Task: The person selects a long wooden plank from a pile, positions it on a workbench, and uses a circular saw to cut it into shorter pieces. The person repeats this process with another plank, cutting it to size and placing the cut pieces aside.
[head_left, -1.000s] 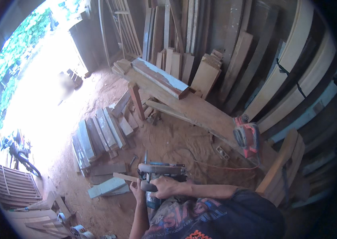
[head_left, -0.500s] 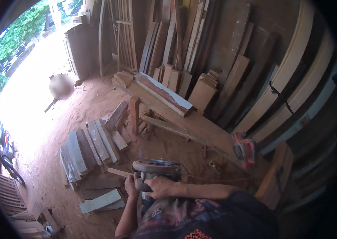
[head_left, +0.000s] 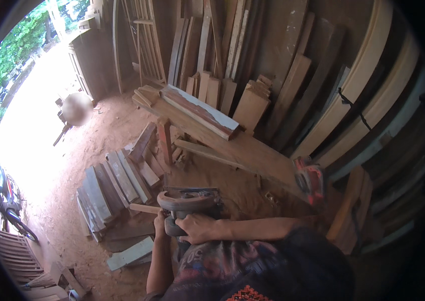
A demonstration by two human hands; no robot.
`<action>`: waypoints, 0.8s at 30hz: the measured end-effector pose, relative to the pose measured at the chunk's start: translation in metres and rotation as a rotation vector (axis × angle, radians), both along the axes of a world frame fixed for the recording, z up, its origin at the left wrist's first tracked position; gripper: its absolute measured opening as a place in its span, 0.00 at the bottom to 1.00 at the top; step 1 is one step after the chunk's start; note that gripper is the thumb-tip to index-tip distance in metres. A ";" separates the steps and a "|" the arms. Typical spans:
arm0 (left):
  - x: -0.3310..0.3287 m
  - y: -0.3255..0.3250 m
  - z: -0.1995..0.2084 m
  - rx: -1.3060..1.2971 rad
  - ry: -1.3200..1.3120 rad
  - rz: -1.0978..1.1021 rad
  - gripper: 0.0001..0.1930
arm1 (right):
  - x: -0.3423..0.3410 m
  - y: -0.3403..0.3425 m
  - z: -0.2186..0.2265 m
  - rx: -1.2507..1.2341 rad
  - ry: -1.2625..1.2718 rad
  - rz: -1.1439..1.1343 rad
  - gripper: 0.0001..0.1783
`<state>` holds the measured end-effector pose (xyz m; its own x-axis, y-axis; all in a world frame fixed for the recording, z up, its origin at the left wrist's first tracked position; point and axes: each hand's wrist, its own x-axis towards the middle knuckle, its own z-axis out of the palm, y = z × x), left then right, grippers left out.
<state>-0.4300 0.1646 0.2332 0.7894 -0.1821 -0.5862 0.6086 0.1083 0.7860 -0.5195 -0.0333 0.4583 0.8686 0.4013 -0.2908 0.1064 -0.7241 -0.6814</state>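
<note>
In front of my torso I hold a dark, dusty circular saw [head_left: 188, 201] with a rounded guard and a flat base plate along its far side. My right hand [head_left: 198, 229] is closed round its rear handle. At the saw's left side, my left hand [head_left: 160, 224] is closed at the right end of a short wooden strip [head_left: 144, 208], which sticks out leftward. The saw body partly hides those fingers. Beyond the saw runs a long wooden bench [head_left: 267, 160]. A red power tool [head_left: 312, 181], slightly blurred, sits on its near right end.
A board with flaking white paint [head_left: 202, 111] lies on the bench. Planks [head_left: 117, 175] cover the sandy floor to the left. Tall boards [head_left: 293, 90] lean against the back wall. A thick timber [head_left: 348, 205] stands close on my right. A motorbike [head_left: 9, 205] is far left.
The whole view has shifted slightly, with the bench and planks a little further left. The saw and strip have risen slightly in the picture; both hands keep their grip.
</note>
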 end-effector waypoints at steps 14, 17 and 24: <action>0.039 -0.079 0.017 0.113 -0.277 -0.122 0.30 | 0.028 -0.097 -0.020 0.103 -0.139 -0.018 0.25; 0.044 -0.107 0.037 0.350 -0.333 -0.248 0.31 | 0.029 -0.125 -0.023 0.115 -0.117 -0.036 0.25; 0.068 -0.159 0.074 0.129 -0.237 -0.061 0.28 | 0.023 -0.191 -0.011 0.250 -0.133 -0.499 0.27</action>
<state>-0.3624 0.0058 0.3077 0.8973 -0.1694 -0.4076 0.4081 -0.0335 0.9123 -0.4970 -0.2245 0.4475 0.9931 -0.0243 -0.1149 -0.1104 -0.5273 -0.8425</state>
